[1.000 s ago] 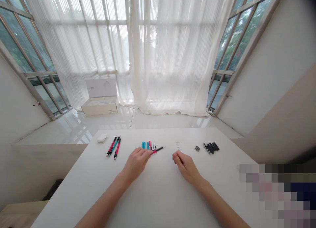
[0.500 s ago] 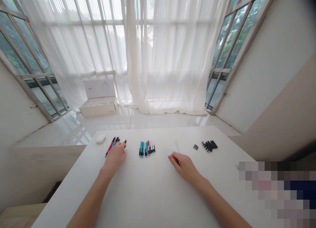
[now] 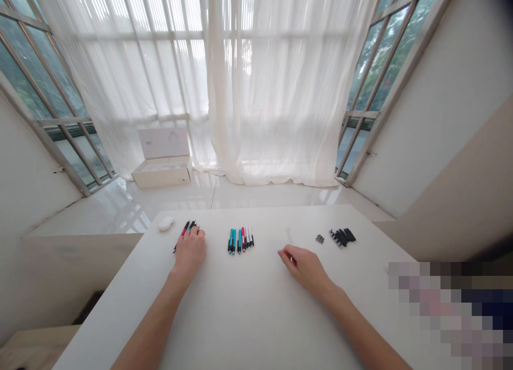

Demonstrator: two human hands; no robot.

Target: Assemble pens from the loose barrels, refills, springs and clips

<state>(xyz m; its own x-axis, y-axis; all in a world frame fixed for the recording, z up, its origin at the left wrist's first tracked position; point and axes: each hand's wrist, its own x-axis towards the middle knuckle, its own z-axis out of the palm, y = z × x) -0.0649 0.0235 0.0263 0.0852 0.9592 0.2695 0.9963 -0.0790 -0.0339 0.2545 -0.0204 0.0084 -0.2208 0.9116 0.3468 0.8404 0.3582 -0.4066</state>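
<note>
My left hand (image 3: pixel 189 251) lies over a bunch of pens (image 3: pixel 185 233) with red and teal barrels, hiding most of them; only tips and a red barrel show. My right hand (image 3: pixel 302 268) rests on the white table (image 3: pixel 248 311), its fingertips at the near end of several thin metal rods (image 3: pixel 289 237). Whether those fingers grip the rods is hard to see. Between my hands stands a neat row of several teal, red and white pens (image 3: pixel 240 240). To the right are small metal clips (image 3: pixel 319 239) and a group of black pen parts (image 3: pixel 342 237).
A white computer mouse (image 3: pixel 165 223) sits near the table's far left corner. Beyond the far edge, an open white cardboard box (image 3: pixel 162 172) stands on the glossy floor before sheer curtains. A pixelated patch covers the lower right of the view.
My left hand has moved left from the middle pen row to the left bunch, and the red-and-black pen beside the row is gone. My right hand has barely moved.
</note>
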